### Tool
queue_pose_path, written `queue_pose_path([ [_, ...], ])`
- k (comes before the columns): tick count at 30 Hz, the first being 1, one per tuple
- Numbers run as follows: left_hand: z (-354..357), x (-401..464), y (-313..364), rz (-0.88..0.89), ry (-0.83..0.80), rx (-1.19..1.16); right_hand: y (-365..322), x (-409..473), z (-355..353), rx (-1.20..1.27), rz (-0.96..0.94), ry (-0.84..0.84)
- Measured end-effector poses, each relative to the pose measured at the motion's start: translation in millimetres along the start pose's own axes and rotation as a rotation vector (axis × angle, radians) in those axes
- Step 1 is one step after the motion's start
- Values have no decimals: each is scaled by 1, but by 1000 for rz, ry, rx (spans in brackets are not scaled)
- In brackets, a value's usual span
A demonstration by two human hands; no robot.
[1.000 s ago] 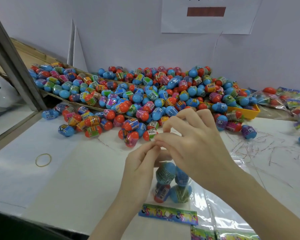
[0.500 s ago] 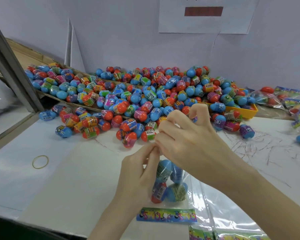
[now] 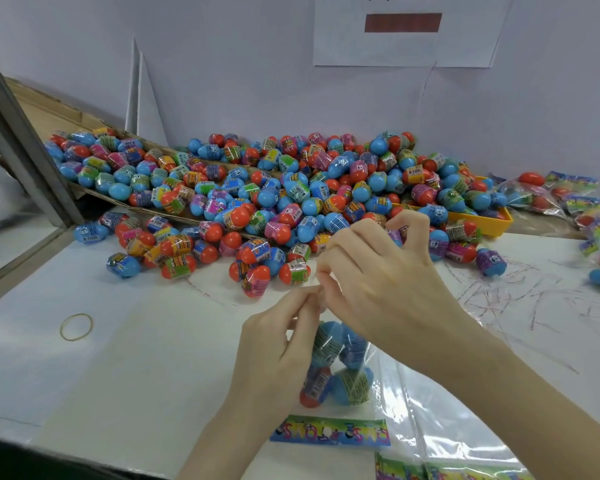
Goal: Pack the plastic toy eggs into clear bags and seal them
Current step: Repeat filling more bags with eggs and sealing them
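A clear bag holding several blue and red plastic toy eggs hangs just above the white table, with its colourful header card at the bottom. My left hand pinches the bag's top edge from the left. My right hand pinches the same edge from the right, fingers curled. A large heap of loose eggs lies behind my hands.
A yellow tray of eggs sits at the back right, with packed bags beyond it. Empty clear bags lie at the lower right. A rubber band lies on the left, beside a grey metal post.
Both hands stay pinched on the bag's top; the right fingers have shifted slightly along the edge. The bag of eggs hangs in about the same place.
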State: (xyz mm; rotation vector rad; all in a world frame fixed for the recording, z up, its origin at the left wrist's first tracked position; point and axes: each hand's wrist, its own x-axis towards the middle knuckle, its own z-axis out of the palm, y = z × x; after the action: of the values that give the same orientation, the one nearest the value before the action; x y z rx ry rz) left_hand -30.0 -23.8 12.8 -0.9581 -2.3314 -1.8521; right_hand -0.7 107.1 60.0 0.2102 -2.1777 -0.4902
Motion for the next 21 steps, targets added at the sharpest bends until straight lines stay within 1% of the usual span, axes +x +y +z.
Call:
queue_pose_path([
  [4, 1, 0, 1, -29, 25, -17, -4, -2, 2, 8, 84, -9],
  [9, 1, -1, 0, -47, 5, 5, -9, -4, 6, 55, 247, -43],
  [12, 0, -1, -2, -119, 19, -101, 5, -6, 5, 219, 392, -94],
  [14, -2, 1, -3, -159, 48, -166, 12, -6, 0, 364, 439, -54],
  [15, -2, 3, -3, -166, 52, -187, 12, -6, -3, 409, 437, -19],
  [17, -1, 4, -1, -166, 50, -233, 12, -8, -8, 463, 367, 29],
  [19, 1, 3, 0, -143, 45, -228, 9, -9, -11, 456, 257, 20],
  [21, 2, 2, 0, -111, 33, -192, 8, -9, -10, 411, 190, -15],
])
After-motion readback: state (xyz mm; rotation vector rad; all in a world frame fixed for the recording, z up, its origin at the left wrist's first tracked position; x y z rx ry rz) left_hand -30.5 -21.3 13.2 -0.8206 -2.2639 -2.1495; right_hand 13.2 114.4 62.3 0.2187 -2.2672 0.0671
